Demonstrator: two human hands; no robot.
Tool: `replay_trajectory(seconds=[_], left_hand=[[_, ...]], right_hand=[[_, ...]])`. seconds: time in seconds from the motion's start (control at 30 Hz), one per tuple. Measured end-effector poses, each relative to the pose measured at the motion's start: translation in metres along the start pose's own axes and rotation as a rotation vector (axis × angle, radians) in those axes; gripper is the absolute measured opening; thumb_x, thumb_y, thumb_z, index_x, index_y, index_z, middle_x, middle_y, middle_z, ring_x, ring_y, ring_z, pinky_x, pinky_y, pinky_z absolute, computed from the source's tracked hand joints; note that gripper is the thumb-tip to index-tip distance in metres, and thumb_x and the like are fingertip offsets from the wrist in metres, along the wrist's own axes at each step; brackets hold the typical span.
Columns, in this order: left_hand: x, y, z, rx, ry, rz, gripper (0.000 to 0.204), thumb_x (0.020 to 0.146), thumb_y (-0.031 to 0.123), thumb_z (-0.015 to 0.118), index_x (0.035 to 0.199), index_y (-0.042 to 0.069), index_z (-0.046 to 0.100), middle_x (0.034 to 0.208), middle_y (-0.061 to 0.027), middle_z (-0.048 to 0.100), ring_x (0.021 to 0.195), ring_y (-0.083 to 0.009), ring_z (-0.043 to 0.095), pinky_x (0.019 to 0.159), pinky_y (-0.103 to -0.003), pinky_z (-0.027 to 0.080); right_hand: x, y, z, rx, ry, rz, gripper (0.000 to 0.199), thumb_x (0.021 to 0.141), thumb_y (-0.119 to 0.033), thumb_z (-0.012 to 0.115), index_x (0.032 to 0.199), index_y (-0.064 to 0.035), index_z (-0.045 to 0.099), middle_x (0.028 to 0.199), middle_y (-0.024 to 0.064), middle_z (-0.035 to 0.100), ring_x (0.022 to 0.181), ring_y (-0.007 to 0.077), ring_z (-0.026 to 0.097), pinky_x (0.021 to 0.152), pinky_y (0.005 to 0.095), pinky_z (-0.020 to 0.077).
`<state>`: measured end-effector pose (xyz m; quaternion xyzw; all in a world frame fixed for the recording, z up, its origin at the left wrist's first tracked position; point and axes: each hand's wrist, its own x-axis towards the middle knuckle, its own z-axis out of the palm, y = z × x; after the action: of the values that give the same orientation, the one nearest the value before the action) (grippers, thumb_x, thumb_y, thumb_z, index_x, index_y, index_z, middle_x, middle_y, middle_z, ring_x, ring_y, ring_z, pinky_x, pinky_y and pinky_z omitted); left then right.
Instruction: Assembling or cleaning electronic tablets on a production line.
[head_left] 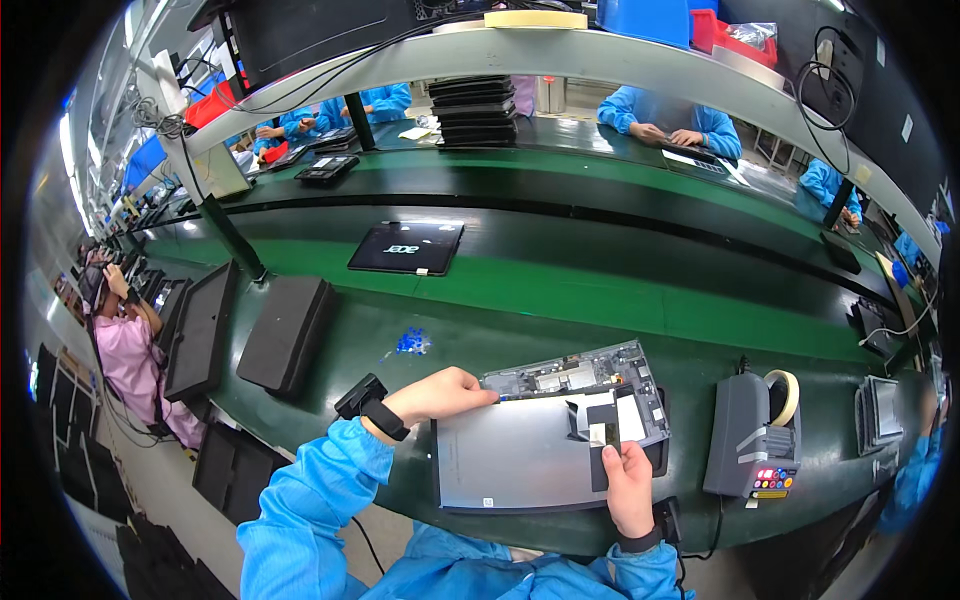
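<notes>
A flat silver panel (520,455) with a small white mark lies in front of me, covering the near part of an opened device. Along its far side shows the device's exposed inside (570,375), with circuit boards and a metal frame. My left hand (445,393) is closed, its fingertips pinching the panel's far left edge. At the panel's right side, my right hand (629,488) grips a black strip (603,418) with a pale label, thumb on top. The fingers under it are hidden. A white patch is visible beside the strip.
A grey tape dispenser (745,435) stands to the right. Black foam blocks (285,335) sit at the left, and small blue pieces (412,341) lie farther in. A dark tablet-like panel (405,248) rests on the conveyor. People in blue work across the line beneath a shelf (400,70).
</notes>
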<state>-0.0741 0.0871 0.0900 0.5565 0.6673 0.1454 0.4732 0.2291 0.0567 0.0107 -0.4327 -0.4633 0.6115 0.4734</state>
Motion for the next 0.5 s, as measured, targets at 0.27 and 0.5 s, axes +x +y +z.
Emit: replay_trajectory(seconds=[0.27,0.5], left_hand=[[0.002,0.006,0.016,0.138,0.177,-0.063,0.049,0.082,0.050,0.064,0.066,0.004,0.058,0.057,-0.0009,0.053,0.054,-0.0114,0.051,0.052,-0.026,0.041],[-0.001,-0.004,0.052,-0.026,0.590,0.486,0.015,0.080,0.011,0.068,0.084,0.002,0.057,0.093,-0.0121,0.057,0.087,-0.0257,0.060,0.077,-0.036,0.049]], right_hand=[[0.002,-0.003,-0.003,-0.012,0.005,0.006,0.012,0.094,-0.013,0.056,0.092,-0.0019,0.052,0.077,-0.0021,0.055,0.069,0.0033,0.047,0.064,0.0193,0.0405],[0.004,-0.004,0.001,0.036,0.009,0.018,0.011,0.094,-0.012,0.055,0.094,-0.0013,0.052,0.080,-0.0003,0.058,0.071,0.0042,0.050,0.066,0.0196,0.0417]])
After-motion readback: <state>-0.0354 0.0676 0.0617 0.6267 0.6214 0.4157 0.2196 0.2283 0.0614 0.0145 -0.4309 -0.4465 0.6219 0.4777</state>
